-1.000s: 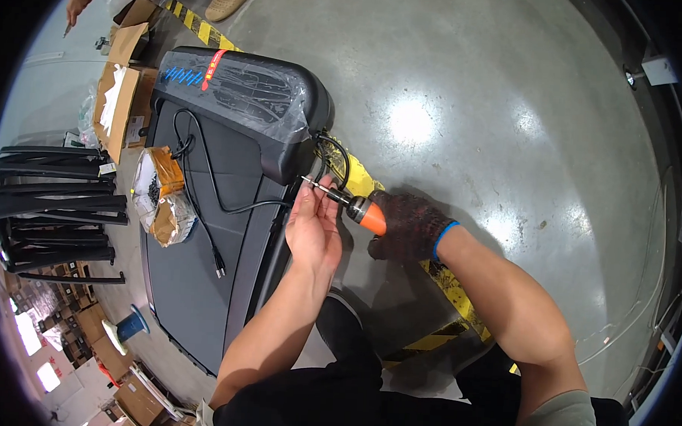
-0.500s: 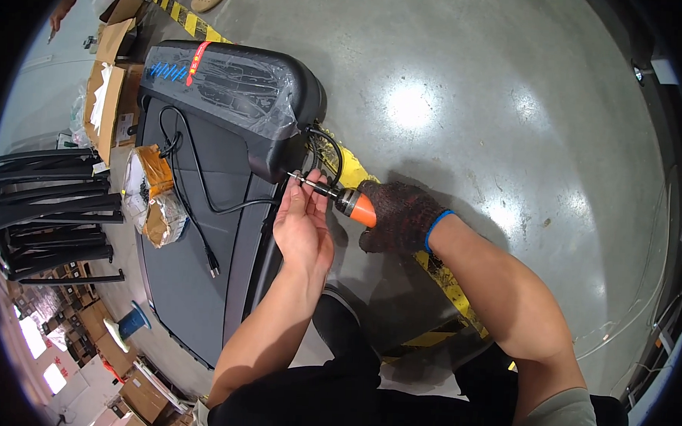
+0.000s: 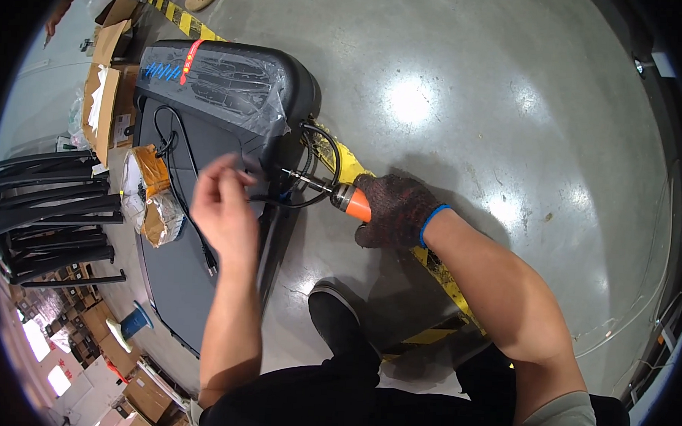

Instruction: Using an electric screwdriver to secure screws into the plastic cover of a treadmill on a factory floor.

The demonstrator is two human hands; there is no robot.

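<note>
A black treadmill (image 3: pixel 224 94) lies flat on the concrete floor, its motor cover wrapped in clear film. My right hand (image 3: pixel 394 211), in a dark knit glove with a blue cuff, grips an orange-handled driver (image 3: pixel 351 200). The driver's metal shaft points left into the treadmill's side, among looped black cables (image 3: pixel 325 147). My bare left hand (image 3: pixel 223 212) hovers over the treadmill's edge, left of the driver tip and apart from it. Its thumb and fingertips are pinched together; whether something small sits between them is not visible.
A taped plastic bag of parts (image 3: pixel 148 193) and a black power cord (image 3: pixel 193 206) lie on the walking belt. Open cardboard boxes (image 3: pixel 107 88) and stacked black frames (image 3: pixel 44 215) sit to the left. Yellow-black floor tape (image 3: pixel 437 274) runs under my right arm, and my black shoe (image 3: pixel 336 319) is near the treadmill.
My left hand has left the driver tip and moved left over the treadmill, fingers pinched. The right hand keeps the driver at the same spot on the treadmill's side.
</note>
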